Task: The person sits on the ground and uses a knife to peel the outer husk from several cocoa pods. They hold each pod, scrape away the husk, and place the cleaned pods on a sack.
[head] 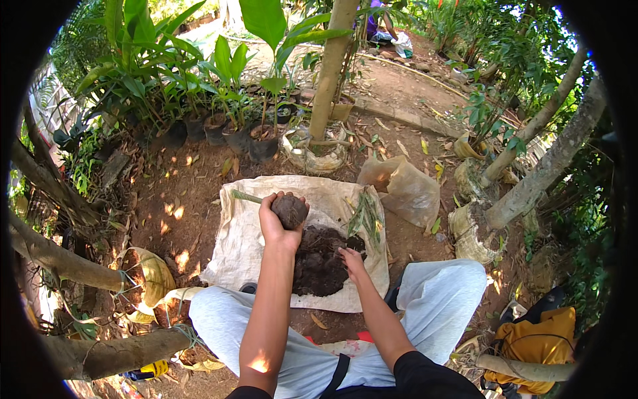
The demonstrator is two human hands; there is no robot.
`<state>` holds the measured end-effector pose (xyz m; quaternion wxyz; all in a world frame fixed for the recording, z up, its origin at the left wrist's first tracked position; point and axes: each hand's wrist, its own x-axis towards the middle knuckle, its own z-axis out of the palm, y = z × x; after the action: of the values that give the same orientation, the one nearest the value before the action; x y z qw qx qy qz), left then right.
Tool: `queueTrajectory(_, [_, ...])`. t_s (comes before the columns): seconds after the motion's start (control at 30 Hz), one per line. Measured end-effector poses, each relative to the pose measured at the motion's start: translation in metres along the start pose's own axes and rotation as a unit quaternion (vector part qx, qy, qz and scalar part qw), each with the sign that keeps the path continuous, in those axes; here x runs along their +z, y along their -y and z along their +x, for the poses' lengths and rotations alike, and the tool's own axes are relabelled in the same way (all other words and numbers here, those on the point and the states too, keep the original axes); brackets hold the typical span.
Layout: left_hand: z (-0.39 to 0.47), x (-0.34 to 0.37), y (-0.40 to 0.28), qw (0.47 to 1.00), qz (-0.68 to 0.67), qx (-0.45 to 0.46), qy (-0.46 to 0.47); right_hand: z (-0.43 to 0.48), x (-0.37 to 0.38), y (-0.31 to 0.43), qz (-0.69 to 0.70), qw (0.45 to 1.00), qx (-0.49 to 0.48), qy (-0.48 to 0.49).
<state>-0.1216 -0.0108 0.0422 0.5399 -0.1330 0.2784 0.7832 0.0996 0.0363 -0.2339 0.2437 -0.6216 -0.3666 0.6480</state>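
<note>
My left hand [279, 233] cups a round ball of dark soil [290, 211] above a whitish woven sack [239, 239] spread on the ground. A green stem or rolled leaf [246, 197] juts out to the left beside that hand; whether it joins the ball cannot be told. Loose dark soil [319, 264] lies heaped in the middle of the sack. At the heap's right edge is my right hand [354, 263], its fingertips bent close to the soil; whether they pinch anything is unclear. Cut green leaves [366, 214] rest on the sack's right side.
A crumpled translucent plastic bag [406, 192] lies beyond the sack. Potted plants in black bags [239, 139] line the far left. Tree trunks with wrapped root balls [471, 232] stand on both sides. Another person [374, 22] sits far off. An orange-brown bag [538, 339] lies at lower right.
</note>
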Motion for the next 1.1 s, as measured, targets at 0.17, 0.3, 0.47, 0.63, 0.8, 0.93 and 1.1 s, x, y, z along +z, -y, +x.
queueTrajectory(0.17, [0.009, -0.011, 0.006, 0.999, 0.033, -0.007, 0.007, -0.017, 0.002, 0.01, 0.148, 0.984, -0.031, 0.094])
queueTrajectory(0.3, [0.013, -0.017, 0.015, 0.998, 0.059, -0.012, 0.004, -0.038, 0.003, 0.037, 0.196, 0.975, -0.02, 0.1])
queueTrajectory(0.47, [0.01, -0.023, 0.027, 0.995, 0.072, -0.038, 0.061, -0.058, 0.009, 0.071, 0.183, 0.972, -0.104, 0.108])
queueTrajectory(0.63, [0.01, -0.022, 0.037, 0.979, 0.143, -0.038, 0.14, -0.078, 0.011, 0.104, 0.131, 0.964, -0.212, 0.094])
queueTrajectory(0.8, [0.018, -0.022, 0.047, 0.968, 0.208, -0.038, 0.134, -0.098, 0.005, 0.149, 0.147, 0.965, -0.208, 0.057])
queueTrajectory(0.93, [0.026, -0.026, 0.057, 0.972, 0.193, -0.06, 0.117, -0.111, -0.006, 0.193, 0.085, 0.967, -0.232, 0.068])
queueTrajectory(1.1, [0.032, -0.027, 0.066, 0.971, 0.17, -0.092, 0.141, -0.126, -0.021, 0.239, 0.026, 0.949, -0.3, 0.094])
